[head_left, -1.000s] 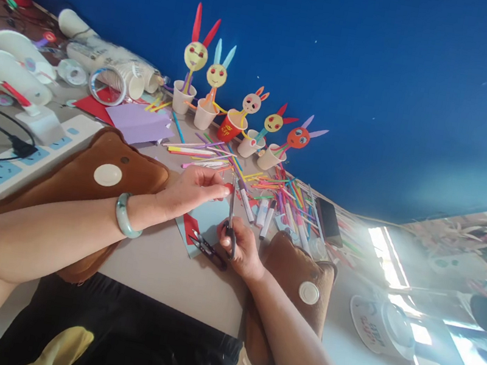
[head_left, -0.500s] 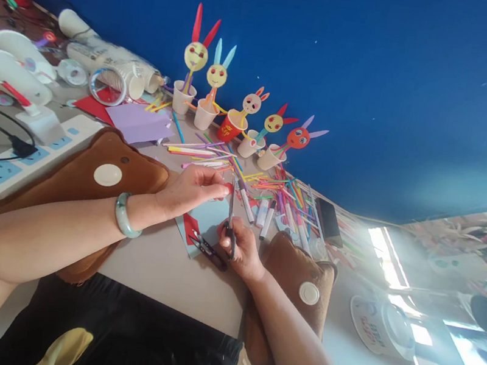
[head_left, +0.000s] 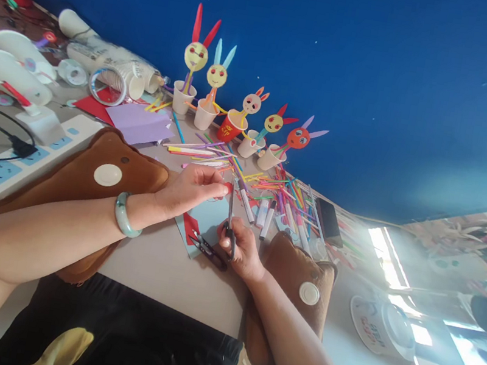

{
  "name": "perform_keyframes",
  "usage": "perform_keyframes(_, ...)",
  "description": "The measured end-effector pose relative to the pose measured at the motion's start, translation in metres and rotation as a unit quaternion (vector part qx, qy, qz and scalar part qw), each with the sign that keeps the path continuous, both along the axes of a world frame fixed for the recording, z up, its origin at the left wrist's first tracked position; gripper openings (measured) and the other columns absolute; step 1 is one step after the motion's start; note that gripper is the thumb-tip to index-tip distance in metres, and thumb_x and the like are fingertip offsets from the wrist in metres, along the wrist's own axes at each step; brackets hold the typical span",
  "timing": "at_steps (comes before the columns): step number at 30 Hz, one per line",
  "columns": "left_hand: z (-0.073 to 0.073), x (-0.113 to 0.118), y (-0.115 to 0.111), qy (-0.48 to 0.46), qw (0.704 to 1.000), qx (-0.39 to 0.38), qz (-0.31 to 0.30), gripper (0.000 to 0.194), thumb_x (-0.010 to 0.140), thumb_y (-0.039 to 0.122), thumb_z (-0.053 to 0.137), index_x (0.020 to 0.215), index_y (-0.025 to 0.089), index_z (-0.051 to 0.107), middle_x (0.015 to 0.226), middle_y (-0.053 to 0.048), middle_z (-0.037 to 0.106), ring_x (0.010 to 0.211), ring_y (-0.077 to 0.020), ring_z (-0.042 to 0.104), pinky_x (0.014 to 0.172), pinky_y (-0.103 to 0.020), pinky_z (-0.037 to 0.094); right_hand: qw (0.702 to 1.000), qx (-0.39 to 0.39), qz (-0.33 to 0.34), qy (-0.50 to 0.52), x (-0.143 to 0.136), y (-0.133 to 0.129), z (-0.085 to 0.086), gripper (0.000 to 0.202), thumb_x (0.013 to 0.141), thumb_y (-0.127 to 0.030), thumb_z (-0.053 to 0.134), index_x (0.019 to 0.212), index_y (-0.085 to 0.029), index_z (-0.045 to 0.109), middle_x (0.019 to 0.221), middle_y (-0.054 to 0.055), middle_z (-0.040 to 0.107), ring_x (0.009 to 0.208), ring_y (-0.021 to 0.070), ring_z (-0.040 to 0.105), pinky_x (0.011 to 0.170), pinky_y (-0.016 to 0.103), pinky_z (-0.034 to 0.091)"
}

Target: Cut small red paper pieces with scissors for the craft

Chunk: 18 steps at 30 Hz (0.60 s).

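Note:
My left hand [head_left: 198, 191] pinches a small red paper piece [head_left: 228, 187] between thumb and fingers. Wrapped round the handles of dark-handled scissors [head_left: 232, 205], my right hand [head_left: 242, 250] holds their blades upward, right beside the red piece. Below the hands, a light blue sheet [head_left: 212, 221] lies on the table with a larger red paper scrap [head_left: 190, 228] on it. A pair of small black thread snips [head_left: 207, 249] rests over the papers, just left of my right hand.
Several paper cups with rabbit-faced figures [head_left: 216, 75] stand along the blue wall. Markers [head_left: 268, 220] and coloured sticks lie before them. Brown cushions [head_left: 81, 181] flank the work area. A power strip [head_left: 35, 155] sits at left, a bowl [head_left: 380, 327] at right.

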<state>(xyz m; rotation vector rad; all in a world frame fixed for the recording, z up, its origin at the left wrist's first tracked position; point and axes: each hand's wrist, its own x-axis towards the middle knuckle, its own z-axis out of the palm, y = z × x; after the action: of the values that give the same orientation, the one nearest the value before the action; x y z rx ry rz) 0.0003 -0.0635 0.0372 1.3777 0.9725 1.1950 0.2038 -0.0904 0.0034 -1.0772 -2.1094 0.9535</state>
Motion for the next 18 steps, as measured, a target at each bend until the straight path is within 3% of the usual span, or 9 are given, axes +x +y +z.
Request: perform_keyframes(18,-0.0003,0.0007,0.0009,-0.019,1.0,0.005,0.007,0.019,0.077,0.032,0.063,0.066,0.018,0.059,0.067,0.0,0.061,0.068,-0.0146,0.055,0.063,-0.028,0.042,1.0,0.007,0.006,0.004,0.0014,0.0012,-0.0033,0.065,0.078,-0.082,0.044,0.065,-0.02,0.054,0.061,0.003,0.054,0.068,0.0181,0.047,0.064,0.032,0.038)
